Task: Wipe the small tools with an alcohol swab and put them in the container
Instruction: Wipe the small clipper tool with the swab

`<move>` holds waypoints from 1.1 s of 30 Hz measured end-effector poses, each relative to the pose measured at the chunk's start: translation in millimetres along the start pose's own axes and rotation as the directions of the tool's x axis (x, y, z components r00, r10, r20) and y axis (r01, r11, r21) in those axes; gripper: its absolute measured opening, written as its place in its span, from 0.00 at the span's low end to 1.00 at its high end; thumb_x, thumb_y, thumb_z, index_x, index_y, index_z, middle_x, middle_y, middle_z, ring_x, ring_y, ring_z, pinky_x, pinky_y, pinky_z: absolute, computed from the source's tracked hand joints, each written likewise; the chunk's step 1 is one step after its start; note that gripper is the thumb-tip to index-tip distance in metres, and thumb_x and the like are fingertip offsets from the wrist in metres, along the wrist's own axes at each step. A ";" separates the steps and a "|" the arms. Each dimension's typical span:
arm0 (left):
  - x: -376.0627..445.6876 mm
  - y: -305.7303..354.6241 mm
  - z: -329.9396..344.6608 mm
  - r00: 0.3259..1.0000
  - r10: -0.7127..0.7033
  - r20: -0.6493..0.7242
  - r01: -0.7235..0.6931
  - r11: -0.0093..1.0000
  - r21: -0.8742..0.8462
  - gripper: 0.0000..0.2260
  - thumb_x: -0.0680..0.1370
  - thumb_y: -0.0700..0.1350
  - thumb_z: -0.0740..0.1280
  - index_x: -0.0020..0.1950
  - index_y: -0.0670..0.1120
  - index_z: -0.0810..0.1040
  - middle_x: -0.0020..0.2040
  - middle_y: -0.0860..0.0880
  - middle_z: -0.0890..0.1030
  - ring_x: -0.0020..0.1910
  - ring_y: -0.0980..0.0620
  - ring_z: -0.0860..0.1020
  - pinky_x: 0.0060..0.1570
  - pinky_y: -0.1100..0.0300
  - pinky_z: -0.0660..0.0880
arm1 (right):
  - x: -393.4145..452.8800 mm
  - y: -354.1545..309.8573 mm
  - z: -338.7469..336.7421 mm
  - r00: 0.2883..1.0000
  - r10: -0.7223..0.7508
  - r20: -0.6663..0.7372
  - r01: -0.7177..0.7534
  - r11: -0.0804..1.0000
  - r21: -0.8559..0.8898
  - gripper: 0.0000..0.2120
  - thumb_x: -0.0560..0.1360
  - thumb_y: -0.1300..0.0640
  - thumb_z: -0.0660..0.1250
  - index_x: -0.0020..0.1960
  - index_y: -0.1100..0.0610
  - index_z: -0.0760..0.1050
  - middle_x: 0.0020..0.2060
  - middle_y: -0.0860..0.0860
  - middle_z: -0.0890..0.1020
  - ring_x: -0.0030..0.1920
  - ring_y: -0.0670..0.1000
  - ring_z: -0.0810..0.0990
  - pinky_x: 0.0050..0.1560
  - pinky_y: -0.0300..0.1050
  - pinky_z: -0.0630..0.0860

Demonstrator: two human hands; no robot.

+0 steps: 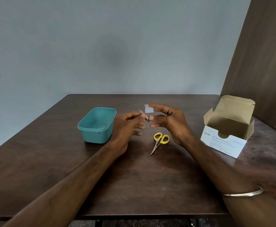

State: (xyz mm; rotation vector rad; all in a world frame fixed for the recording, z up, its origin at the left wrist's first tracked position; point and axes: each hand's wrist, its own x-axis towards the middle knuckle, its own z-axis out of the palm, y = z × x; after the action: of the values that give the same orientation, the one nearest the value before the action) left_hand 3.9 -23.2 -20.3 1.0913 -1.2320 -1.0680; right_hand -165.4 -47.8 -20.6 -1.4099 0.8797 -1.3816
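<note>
Left hand [127,124]: pinches nail clipper [144,115].
Right hand [168,118]: pinches swab [149,109].
Scissors [159,142]: 6 o'clock of hands.
Container [96,125]: 9 o'clock.
Swab box [227,128]: 3 o'clock, open.

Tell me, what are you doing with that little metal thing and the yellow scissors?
A person is cleaning small tools. The left hand holds a metal nail clipper above the table, and the right hand pinches a white alcohol swab right beside it. The yellow scissors lie on the table, not held by either hand. The teal container looks empty, so nothing has gone in yet. The open swab box sits on the right.
</note>
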 end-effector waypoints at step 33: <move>2.8 -14.2 -7.9 0.971 0.045 0.236 -0.065 0.995 0.077 0.11 0.75 0.31 0.69 0.56 0.38 0.83 0.45 0.41 0.86 0.45 0.47 0.86 0.44 0.59 0.82 | -2.2 -1.3 -2.3 0.992 0.114 0.060 -0.098 0.971 -0.218 0.08 0.70 0.63 0.77 0.50 0.60 0.84 0.40 0.59 0.86 0.32 0.52 0.81 0.39 0.48 0.82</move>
State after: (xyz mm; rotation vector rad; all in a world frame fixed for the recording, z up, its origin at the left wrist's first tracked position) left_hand 11.6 -28.0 -34.0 1.0092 -1.4979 -1.1343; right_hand -168.1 -45.6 -20.3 -1.5417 1.0656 -1.1752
